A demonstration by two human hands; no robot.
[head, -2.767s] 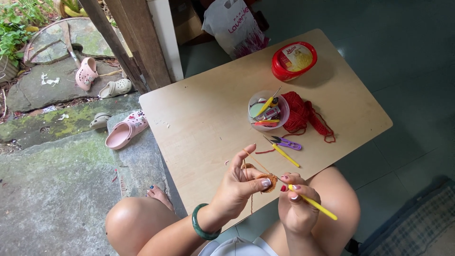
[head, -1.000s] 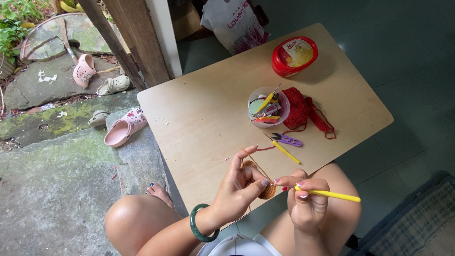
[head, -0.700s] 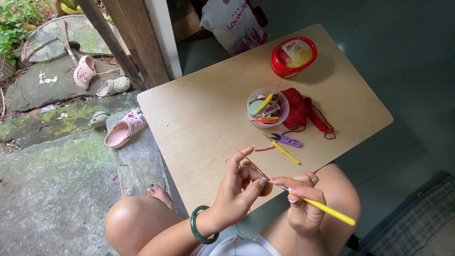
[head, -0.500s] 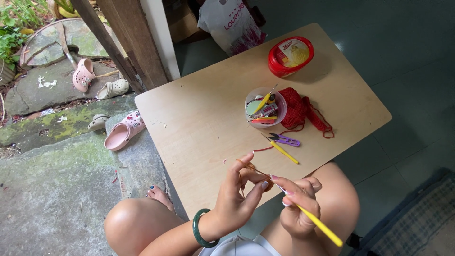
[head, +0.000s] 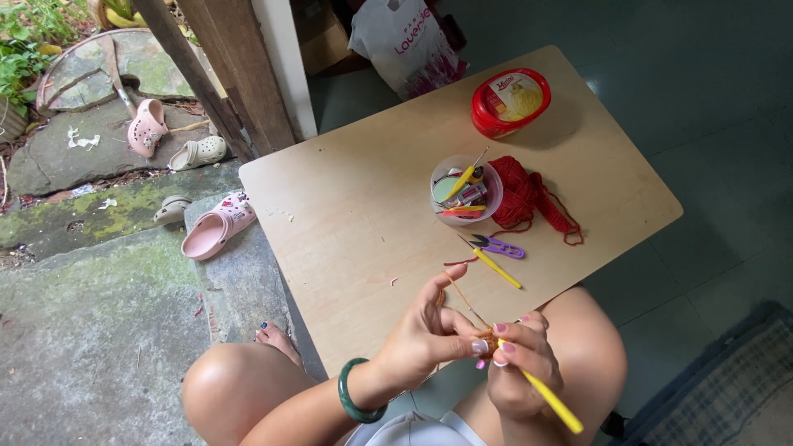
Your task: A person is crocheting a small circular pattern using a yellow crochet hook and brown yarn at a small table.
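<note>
My left hand [head: 429, 334], with a green bangle on its wrist, pinches a small orange-brown crochet piece [head: 489, 340] near the table's front edge; a thin strand of yarn runs over its raised fingers. My right hand [head: 522, 370] grips a yellow crochet hook [head: 552, 401] whose tip sits in the piece and whose handle points down to the right. A heap of red yarn [head: 529, 198] lies farther back on the wooden table [head: 355, 223].
A clear tub of hooks and tools [head: 465, 191] stands beside the red yarn. A second yellow hook [head: 496, 266] and purple snips [head: 500, 247] lie in front of it. A red-lidded tub [head: 510, 101] sits at the back. Pink sandals [head: 213, 231] lie on the stone.
The yellow hook's handle swung from pointing right to pointing down-right. My hands have stayed together at the table's front edge on the small piece.
</note>
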